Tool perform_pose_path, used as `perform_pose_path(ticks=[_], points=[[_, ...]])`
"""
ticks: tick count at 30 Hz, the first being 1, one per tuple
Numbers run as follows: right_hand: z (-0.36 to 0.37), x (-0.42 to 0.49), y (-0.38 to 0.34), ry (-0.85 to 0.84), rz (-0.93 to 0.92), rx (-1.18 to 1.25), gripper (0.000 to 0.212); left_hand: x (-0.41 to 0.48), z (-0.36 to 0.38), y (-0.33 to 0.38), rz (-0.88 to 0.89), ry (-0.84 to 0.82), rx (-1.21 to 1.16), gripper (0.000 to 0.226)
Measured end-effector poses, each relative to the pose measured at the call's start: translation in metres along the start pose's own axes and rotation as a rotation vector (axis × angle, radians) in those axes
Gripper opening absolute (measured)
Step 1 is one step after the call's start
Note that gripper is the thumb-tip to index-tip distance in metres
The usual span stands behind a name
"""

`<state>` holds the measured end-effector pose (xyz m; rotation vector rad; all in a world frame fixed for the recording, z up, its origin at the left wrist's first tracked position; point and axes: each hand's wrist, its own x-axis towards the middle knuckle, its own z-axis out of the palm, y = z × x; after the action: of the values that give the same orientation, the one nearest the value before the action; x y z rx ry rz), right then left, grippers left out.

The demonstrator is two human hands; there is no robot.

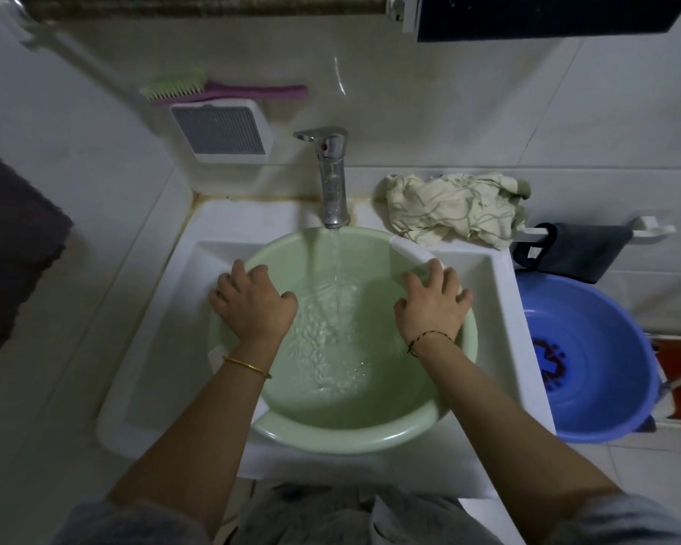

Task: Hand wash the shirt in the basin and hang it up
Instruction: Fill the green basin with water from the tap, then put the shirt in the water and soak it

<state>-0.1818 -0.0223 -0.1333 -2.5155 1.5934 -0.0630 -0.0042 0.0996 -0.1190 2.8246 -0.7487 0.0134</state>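
Two hands rest on opposite sides of a green basin [343,430] that sits in a white sink [162,308]. The left hand [254,302] lies over the basin's left rim, fingers spread and bent down over the edge, thumb pointing inward above the water. The right hand [433,304] lies over the right rim the same way, fingers splayed and curled over the edge; whether either hand truly grips the rim or only rests on it I cannot tell. A gold bangle [247,366] circles the left wrist and a dark cord [427,338] the right. Water [331,332] runs from the tap [331,175] into the basin, which is partly filled and rippling. The shirt [451,208], cream with thin green lines, lies crumpled on the sink ledge right of the tap, touching the basin's far right rim, not in the water. A blue tub [598,387] sits to the right of the sink, and a brush [213,88] lies on a wall fixture above.
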Motion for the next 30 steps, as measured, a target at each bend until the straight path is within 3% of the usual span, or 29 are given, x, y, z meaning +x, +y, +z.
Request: perform_pose_path(ticks=[11,15,21,26,30], points=[[-0.002,-0.002,0.001,-0.005,0.008,0.024,0.042,-0.001,-0.011,0.003,-0.001,-0.05,-0.106,0.063],[-0.008,-0.001,-0.002,-0.006,0.008,0.027,0.044,0.002,-0.033,0.024,0.227,-0.001,-0.207,0.073],[-0.019,0.014,-0.013,0.044,0.007,0.138,0.051,0.03,-0.084,0.08,0.559,0.311,-0.231,0.075],[-0.032,0.041,-0.012,0.114,0.1,0.299,0.061,0.058,-0.084,0.103,0.662,0.191,-0.024,0.074],[-0.044,0.077,-0.011,0.16,0.155,0.246,0.078,0.062,-0.068,0.098,0.683,0.375,-0.01,0.059]])
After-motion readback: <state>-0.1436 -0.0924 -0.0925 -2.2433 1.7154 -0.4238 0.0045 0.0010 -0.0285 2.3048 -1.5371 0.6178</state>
